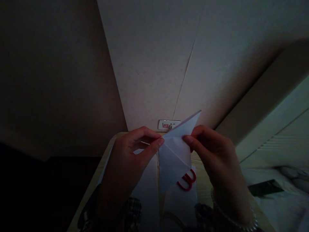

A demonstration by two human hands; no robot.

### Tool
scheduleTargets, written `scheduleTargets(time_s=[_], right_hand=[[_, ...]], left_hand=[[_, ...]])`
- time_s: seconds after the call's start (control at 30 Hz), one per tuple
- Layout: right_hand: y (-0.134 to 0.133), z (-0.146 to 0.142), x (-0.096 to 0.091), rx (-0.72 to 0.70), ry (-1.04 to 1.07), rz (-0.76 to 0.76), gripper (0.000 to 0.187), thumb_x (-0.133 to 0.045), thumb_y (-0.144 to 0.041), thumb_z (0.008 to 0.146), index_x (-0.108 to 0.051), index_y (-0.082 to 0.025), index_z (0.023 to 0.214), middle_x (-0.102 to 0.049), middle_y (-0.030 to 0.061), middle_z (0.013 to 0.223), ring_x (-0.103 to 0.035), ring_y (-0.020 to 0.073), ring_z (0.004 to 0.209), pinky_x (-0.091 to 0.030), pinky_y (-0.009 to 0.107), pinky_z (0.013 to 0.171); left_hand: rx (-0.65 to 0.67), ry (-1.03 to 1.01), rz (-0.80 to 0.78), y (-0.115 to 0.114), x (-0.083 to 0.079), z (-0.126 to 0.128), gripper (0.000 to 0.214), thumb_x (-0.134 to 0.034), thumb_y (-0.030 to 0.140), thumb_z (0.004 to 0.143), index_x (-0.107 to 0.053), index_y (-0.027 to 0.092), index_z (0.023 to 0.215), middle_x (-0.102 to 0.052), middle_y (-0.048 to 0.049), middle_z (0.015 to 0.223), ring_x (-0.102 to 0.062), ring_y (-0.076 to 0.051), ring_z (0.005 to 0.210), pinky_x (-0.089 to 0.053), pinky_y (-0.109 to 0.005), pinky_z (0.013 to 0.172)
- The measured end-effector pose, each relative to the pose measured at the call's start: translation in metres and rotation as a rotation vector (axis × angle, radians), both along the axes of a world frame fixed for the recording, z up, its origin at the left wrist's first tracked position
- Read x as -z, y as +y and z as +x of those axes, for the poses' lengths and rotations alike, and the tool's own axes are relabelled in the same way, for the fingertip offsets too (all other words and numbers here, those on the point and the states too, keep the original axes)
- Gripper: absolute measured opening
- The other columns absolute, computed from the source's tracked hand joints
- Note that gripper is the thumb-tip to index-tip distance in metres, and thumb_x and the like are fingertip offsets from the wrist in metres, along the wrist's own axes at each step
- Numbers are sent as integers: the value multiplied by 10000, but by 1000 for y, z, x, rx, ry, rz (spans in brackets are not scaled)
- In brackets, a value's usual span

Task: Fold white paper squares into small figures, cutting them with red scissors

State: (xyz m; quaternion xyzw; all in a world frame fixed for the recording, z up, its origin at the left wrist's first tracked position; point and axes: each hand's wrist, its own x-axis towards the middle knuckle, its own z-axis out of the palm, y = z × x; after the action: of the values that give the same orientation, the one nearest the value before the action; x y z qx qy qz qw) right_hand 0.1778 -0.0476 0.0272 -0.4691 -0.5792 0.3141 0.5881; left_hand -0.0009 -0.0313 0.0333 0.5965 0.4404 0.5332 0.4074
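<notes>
A sheet of white paper [175, 154] is held up between my two hands, with a diagonal crease across it and a folded, pointed upper corner. My left hand [137, 148] pinches its left edge between thumb and fingers. On the right side, my right hand [210, 148] grips the paper with the thumb in front and the fingers behind. Just below the paper lie scissors with red handles [187, 181], their blades hidden. More white paper [149, 193] lies on the wooden table [205, 180] under my hands.
A wall socket with a switch [166, 125] is set in the pale wall [154, 64] behind the table. To the right, a dark flat object [265, 188] rests on white fabric [280, 206]. The left side is in deep shadow.
</notes>
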Motion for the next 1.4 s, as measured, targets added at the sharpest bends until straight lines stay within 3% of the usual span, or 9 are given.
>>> scheduleTargets(time_s=[0.2, 0.37, 0.7, 1.07, 1.23, 1.4], right_hand=[[-1, -1, 0, 4, -5, -33, 144, -710, -245, 871, -708, -233, 727, -692, -54, 690, -612, 95, 667, -433, 208, 598], [-1, 0, 0, -87, -2, -56, 132, -737, -265, 853, -715, -242, 725, -707, -60, 693, -631, 97, 672, -449, 202, 611], [0, 2, 2, -13, -48, -20, 167, -716, -224, 850, -692, -229, 685, -680, -52, 656, -589, 105, 636, -410, 219, 556], [-4, 2, -4, -19, -66, -49, 138, -728, -260, 845, -717, -231, 710, -719, -18, 691, -644, 151, 673, -454, 255, 599], [-2, 1, -3, 31, -60, -24, 174, -715, -233, 839, -687, -225, 667, -691, -28, 660, -618, 136, 648, -414, 243, 558], [-2, 2, -4, 1, -36, -37, 131, -733, -249, 833, -736, -235, 702, -732, -19, 684, -657, 151, 664, -478, 254, 601]], left_hand=[[-17, -39, 13, -1, -1, 0, 158, -768, 146, 742, -734, 258, 636, -753, 111, 627, -703, -63, 609, -514, -98, 595], [-90, -76, -13, -2, -3, 1, 130, -768, 170, 731, -734, 249, 633, -735, 89, 616, -703, -94, 619, -539, -146, 610], [14, -19, -47, 2, 0, -2, 135, -782, 165, 745, -749, 264, 659, -766, 102, 653, -717, -76, 645, -531, -119, 641], [-120, -84, -95, -3, -7, 0, 129, -763, 196, 709, -704, 251, 608, -707, 60, 577, -707, -134, 584, -565, -193, 579], [-93, -60, -107, -4, -9, 1, 124, -750, 220, 714, -695, 245, 607, -712, 48, 588, -722, -151, 605, -582, -211, 589], [-123, -131, -104, -1, -7, 1, 123, -767, 203, 704, -693, 245, 615, -699, 64, 572, -710, -131, 593, -557, -191, 575]])
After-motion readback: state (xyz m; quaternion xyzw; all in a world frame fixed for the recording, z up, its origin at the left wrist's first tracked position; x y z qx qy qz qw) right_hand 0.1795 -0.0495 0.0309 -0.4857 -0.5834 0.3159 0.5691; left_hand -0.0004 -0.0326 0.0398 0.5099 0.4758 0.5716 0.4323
